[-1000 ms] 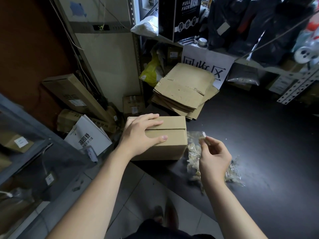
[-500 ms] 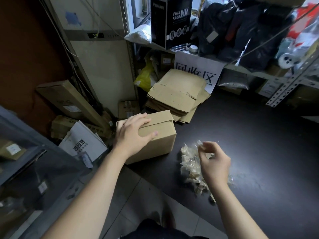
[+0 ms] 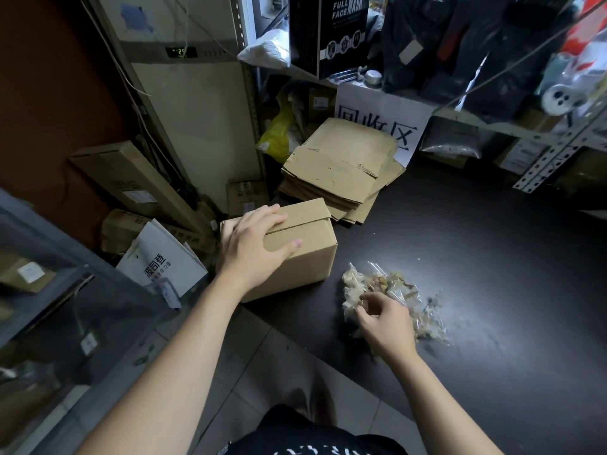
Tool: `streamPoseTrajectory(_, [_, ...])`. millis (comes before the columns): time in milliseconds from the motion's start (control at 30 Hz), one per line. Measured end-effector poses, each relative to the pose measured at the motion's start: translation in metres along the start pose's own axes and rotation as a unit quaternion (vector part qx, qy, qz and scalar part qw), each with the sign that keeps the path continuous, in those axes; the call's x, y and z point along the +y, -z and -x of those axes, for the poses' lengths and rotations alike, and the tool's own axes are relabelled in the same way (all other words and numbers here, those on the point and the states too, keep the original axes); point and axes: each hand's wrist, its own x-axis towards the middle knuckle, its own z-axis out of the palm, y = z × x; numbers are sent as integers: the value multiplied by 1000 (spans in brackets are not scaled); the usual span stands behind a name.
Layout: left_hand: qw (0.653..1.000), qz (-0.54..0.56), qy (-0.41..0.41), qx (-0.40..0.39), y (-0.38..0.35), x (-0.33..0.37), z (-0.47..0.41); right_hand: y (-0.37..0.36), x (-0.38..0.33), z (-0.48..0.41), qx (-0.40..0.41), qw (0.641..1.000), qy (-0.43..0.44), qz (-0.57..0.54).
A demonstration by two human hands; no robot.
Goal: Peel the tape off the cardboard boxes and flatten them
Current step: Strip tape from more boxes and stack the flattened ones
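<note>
Right hand [image 3: 384, 323] is nearest, fingers curled down onto a crumpled wad of clear peeled tape [image 3: 395, 287]; pinching or just touching, can't tell. Left hand [image 3: 256, 246] lies spread flat on the small brown cardboard box [image 3: 308, 257], just left of the wad. Top seam looks bare (tape apparently off) and the box isn't flattened yet. Beyond both hands is a stack of flattened brown cartons [image 3: 341, 169], so several are done. The surface is a dark matte tabletop [image 3: 492, 274], with cluttered perforated metal shelving [image 3: 558, 152] behind.

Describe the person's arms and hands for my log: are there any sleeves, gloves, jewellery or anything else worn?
The left hand and right hand are bare: no gloves, rings, watch or wristbands are visible. The left arm and right arm are uncovered down to the frame's bottom edge, so no sleeves show. A black garment with white printed lettering is visible there.
</note>
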Motion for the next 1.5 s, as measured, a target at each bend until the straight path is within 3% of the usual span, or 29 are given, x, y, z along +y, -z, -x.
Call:
streamPoseTrajectory(167, [1000, -5, -3, 0, 1, 6, 5, 1, -3, -4, -31, 999, 18, -14])
streamPoseTrajectory(300, [1000, 9, 7, -11, 4, 6, 5, 3, -22, -6, 82, 992, 73, -63])
streamPoseTrajectory(367, [998, 55, 19, -10, 7, 7, 4, 12, -41, -10, 94, 984, 72, -134])
streamPoseTrajectory(500, [989, 109, 35, 90, 21, 5, 6, 26, -85, -19, 57, 975, 97, -193])
streamPoseTrajectory(633, [976, 92, 190, 55, 32, 1, 20, 22, -116, -29, 25, 974, 115, -192])
streamPoseTrajectory(767, [929, 229, 287, 46, 30, 5, 28, 18, -133, -31, 13, 974, 116, -193])
streamPoseTrajectory(967, [931, 261, 230, 110, 39, 4, 23, 25, -145, -34, 55, 979, 100, -169])
streamPoseTrajectory(1100, [940, 242, 182, 155, 39, 6, 20, 18, -148, -37, 31, 985, 114, -128])
streamPoseTrajectory(1267, [915, 268, 248, 174, 35, 3, 18, 7, -154, -34, 41, 993, 97, -55])
streamPoseTrajectory(1500, [896, 296, 247, 220, 33, -4, 16, 7, -157, -24, 71, 989, 129, 10])
